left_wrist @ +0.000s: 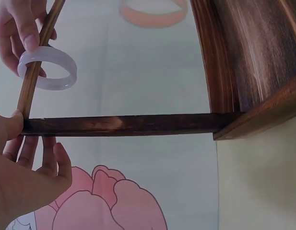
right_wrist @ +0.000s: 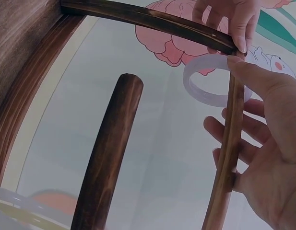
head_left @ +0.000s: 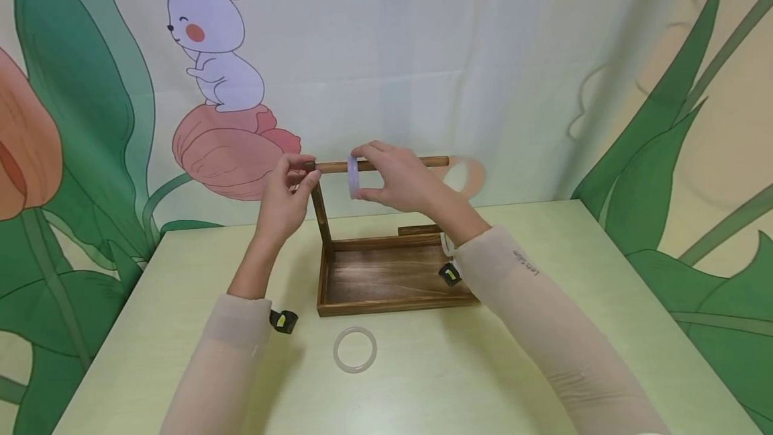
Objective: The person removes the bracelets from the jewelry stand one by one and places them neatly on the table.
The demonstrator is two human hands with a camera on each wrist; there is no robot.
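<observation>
Left hand (head_left: pixel 282 199) grips the upper bar (head_left: pixel 332 168) at left; right hand (head_left: pixel 400 181), fingers pinching the encircling lavender bangle (head_left: pixel 353 178), should avoid scraping.

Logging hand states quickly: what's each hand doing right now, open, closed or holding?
Left hand: closed, pinching the wooden stand at its top corner.
Right hand: closed, holding the lavender bangle between thumb and fingers.

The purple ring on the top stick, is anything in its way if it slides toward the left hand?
Nothing visible is. The right hand holds the purple ring around the top stick, and the stretch from there to the left hand looks bare.
</observation>
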